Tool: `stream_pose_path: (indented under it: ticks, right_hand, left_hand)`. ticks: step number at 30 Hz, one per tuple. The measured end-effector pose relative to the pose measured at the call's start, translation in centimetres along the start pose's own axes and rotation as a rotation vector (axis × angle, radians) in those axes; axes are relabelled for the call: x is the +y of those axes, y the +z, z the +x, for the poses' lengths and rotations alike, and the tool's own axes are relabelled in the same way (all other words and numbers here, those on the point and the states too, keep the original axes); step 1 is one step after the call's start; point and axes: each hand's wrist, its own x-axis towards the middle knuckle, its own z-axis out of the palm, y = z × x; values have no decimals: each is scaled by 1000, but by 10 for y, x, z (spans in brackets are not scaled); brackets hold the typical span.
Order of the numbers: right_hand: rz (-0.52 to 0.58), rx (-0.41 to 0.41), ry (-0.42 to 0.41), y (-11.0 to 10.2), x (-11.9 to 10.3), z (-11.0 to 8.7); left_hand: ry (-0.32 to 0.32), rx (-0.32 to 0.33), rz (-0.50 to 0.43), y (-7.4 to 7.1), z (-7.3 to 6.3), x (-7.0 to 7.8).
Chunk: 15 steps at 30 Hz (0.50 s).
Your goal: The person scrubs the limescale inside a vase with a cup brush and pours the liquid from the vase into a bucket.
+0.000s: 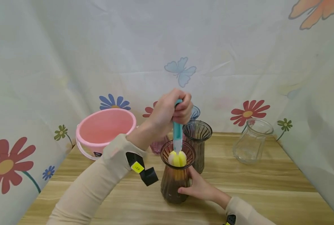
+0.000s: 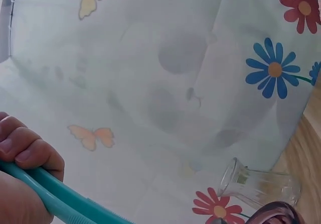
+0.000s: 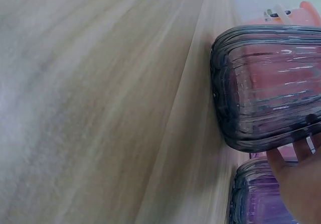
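Observation:
My left hand [image 1: 174, 107] grips the teal handle of a sponge brush [image 1: 178, 131] above a ribbed brown glass vase [image 1: 169, 186]. The brush's yellow and whitish sponge head sits in the vase's flared mouth. In the left wrist view, the fingers of the left hand [image 2: 30, 151] curl round the teal handle [image 2: 65, 201]. Low on the vase's right side, my right hand [image 1: 199, 186] holds it upright on the table, thumb in front; the other fingers are partly hidden behind the glass. The right wrist view shows the vase's base [image 3: 266, 93] beside the fingers.
Just behind the held vase stands a dark grey glass vase [image 1: 199, 147], with a bluish rim [image 1: 195, 112] and a pinkish glass [image 1: 158, 146] partly hidden. A pink bucket [image 1: 88, 142] is at left, a clear vase [image 1: 248, 147] at right. Flowered cloth encloses the wooden table [image 1: 240, 193].

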Motion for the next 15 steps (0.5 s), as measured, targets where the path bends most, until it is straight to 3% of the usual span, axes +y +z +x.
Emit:
stream_pose_path:
  ticks: [4, 7, 11, 15]
  right_hand:
    - [8, 19, -26, 1, 0, 1]
    - [-1, 27, -41, 2, -2, 0]
    - [-15, 39, -51, 2, -4, 0]
    - [-17, 38, -34, 3, -6, -1]
  left_hand:
    - [11, 6, 3, -1, -2, -2]
    - [19, 22, -5, -5, -4, -12]
    - [-26, 34, 6, -12, -9, -41]
    - [-118, 24, 38, -18, -17, -74]
